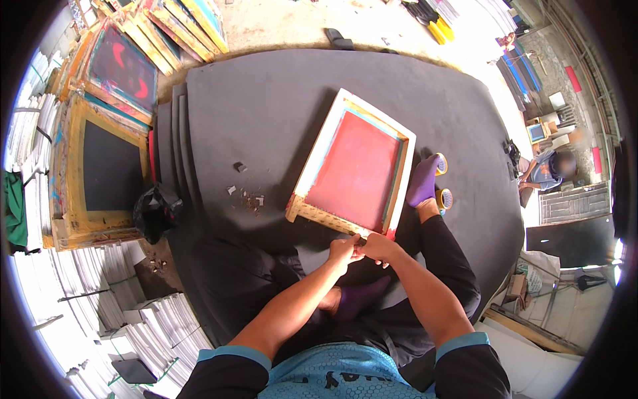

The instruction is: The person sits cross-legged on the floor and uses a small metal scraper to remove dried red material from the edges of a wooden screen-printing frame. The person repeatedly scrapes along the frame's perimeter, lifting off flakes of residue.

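A wooden screen printing frame (318, 156) with pink-red mesh lies tilted on the dark mat in front of me. At its near edge, my left hand (343, 251) and my right hand (379, 248) meet, fingers closed together. Something small and dark shows between them against the wood, too small to name. A row of marks, perhaps staples, runs along the near rail, just above my hands. Two rolls of tape (446, 198) stand beside my purple-socked foot, right of the frame. Small scraps (252, 201) and a dark little block (240, 167) lie to the left.
Stacked black foam sheets (246, 86) lie under me. More screen frames (78, 159) lean at the left, near a black plastic bag (157, 211). White stacked sheets (163, 326) fill the lower left. Another person (548, 169) sits at the far right.
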The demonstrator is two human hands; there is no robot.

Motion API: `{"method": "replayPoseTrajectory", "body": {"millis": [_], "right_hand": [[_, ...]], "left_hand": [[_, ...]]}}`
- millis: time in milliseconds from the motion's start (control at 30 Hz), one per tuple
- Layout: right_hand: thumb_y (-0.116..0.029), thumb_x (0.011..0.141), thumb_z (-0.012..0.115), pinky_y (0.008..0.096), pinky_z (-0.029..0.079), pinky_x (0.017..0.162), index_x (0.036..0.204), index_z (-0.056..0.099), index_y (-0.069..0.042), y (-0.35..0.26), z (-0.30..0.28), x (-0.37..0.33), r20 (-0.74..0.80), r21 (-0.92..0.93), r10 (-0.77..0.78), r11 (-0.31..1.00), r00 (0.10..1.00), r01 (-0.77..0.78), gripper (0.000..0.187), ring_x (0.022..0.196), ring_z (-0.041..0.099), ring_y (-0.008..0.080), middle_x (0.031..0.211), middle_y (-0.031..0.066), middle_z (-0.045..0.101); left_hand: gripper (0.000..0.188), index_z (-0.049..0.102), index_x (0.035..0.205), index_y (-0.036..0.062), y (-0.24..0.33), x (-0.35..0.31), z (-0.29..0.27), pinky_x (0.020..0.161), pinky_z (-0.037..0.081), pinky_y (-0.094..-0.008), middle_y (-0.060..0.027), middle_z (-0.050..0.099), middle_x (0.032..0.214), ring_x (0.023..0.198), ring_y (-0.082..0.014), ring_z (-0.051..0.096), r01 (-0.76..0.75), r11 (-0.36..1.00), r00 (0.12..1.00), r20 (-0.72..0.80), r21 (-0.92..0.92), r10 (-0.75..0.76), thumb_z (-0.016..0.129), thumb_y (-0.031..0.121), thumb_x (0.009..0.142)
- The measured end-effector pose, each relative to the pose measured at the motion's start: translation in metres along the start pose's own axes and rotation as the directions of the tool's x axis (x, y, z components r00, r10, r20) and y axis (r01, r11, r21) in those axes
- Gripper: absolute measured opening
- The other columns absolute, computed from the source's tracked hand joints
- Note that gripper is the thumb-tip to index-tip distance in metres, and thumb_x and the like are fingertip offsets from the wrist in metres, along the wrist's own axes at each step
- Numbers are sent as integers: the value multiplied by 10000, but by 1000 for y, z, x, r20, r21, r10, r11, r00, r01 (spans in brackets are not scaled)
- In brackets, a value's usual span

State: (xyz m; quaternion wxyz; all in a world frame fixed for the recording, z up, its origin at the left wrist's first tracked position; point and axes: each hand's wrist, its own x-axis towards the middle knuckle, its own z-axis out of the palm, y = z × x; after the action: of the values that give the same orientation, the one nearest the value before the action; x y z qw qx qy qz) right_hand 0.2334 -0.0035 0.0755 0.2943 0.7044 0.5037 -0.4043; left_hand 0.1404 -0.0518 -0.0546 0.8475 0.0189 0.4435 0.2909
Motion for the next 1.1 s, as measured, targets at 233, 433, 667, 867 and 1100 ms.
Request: {"method": "replayPoseTrajectory", "body": {"millis": [233,433,667,867,1100], "right_hand": [[-266,914,599,379,547,438,739,671,110,10,5,7,0,89,-47,995,999,47,422,446,637,272,564,181,630],[-336,976,579,482,595,745,978,684,119,14,22,7,-141,10,-79,997,987,81,467,837,729,407,891,304,706],[-410,946,627,559,527,927,1067,678,39,31,71,18,-317,253,27,966,948,57,468,1053,656,496,1053,328,684],[-432,943,635,567,540,882,1005,644,16,38,98,30,-433,319,10,937,901,143,453,990,667,510,981,325,691],[-426,944,646,557,543,821,989,647,27,54,111,39,-476,307,-96,913,874,267,455,901,695,483,901,316,697]], "left_hand": [[301,687,876,7,3,-9,9,701,572,-339,-94,695,791,687,-172,671,-14,997,999,-35,-71,11,679,288,985],[273,695,854,16,-10,4,2,661,556,-313,-66,679,769,669,-150,655,-92,995,992,-89,29,94,709,263,969],[253,718,823,21,-23,6,-12,635,507,-266,-13,655,743,628,-100,590,-265,955,963,-16,130,269,737,236,955],[240,746,889,-17,-20,1,-13,613,436,-256,-2,659,774,682,-65,551,-329,856,928,-31,398,371,722,207,970],[297,743,1016,-33,-19,5,-26,694,525,-257,-50,724,915,831,-101,656,-340,860,938,77,381,337,716,261,981]]}}
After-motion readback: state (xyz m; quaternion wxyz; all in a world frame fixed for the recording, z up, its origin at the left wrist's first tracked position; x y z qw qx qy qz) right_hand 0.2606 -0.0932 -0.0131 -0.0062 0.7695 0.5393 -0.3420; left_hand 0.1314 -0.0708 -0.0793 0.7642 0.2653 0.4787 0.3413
